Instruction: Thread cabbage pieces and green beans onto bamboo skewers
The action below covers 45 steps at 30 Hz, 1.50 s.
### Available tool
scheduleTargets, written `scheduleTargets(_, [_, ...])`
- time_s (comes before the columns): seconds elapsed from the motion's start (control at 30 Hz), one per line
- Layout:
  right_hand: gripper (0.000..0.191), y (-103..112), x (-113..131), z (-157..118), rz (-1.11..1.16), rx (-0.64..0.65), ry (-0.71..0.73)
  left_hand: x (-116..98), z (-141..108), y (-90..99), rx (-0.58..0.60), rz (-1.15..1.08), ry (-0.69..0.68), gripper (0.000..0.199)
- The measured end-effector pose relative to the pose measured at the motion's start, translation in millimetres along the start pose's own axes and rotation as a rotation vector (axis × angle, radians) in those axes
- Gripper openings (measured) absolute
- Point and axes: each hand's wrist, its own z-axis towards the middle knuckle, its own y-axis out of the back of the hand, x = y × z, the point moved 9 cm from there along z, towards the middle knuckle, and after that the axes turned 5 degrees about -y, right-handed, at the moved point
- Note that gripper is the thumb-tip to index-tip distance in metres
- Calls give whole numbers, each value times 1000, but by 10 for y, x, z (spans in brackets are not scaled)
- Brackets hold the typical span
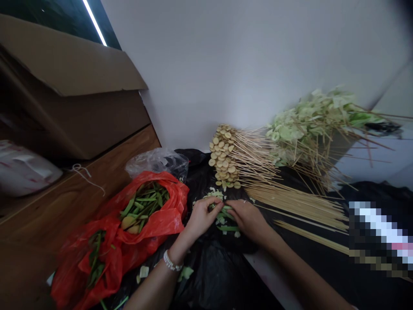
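My left hand point(201, 217) and my right hand point(247, 219) meet over a small heap of green vegetable strips point(224, 214), and the fingers of both pinch at it. Pale chopped pieces point(214, 194) lie just beyond the hands on a black plastic sheet point(219, 275). A beaded bracelet point(171, 260) circles my left wrist. To the left, a red plastic bag point(167, 202) holds more green strips point(143, 202). Ahead stand a stack of skewered round tan slices point(222, 157) and a bundle of skewered pale green pieces point(309, 116). Bare bamboo skewers point(297, 204) lie to the right.
A large cardboard box point(71, 86) stands at the upper left above a wooden surface point(64, 206). A white sack point(26, 168) lies at the far left, and a clear plastic bag point(158, 162) sits behind the red one. A white wall point(226, 64) rises behind everything.
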Motion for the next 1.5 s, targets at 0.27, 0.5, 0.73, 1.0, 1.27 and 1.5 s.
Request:
scheduleTargets(0.27, [16,-173,126,-62,-260,115,123,-113,-104,-288,382,368,-133,36])
scheduleTargets(0.5, [17,-170,79,-69,-121,78,98,-67,-85,-303,342,65,-25,33])
scheduleTargets(0.73, [27,-7,141,-55,181,-138,38,69,-59,-329,106,-452,165,41])
scheduleTargets(1.0, [26,55,81,-20,456,-121,-146,153,-112,-414,-53,-870,384,46])
scheduleTargets(1.27, [29,-86,-40,6,956,94,-297,346,-16,-26,-320,-1082,394,37])
scheduleTargets(1.5, [43,-101,45,7,1029,142,-227,240,-95,-303,-45,-942,413,38])
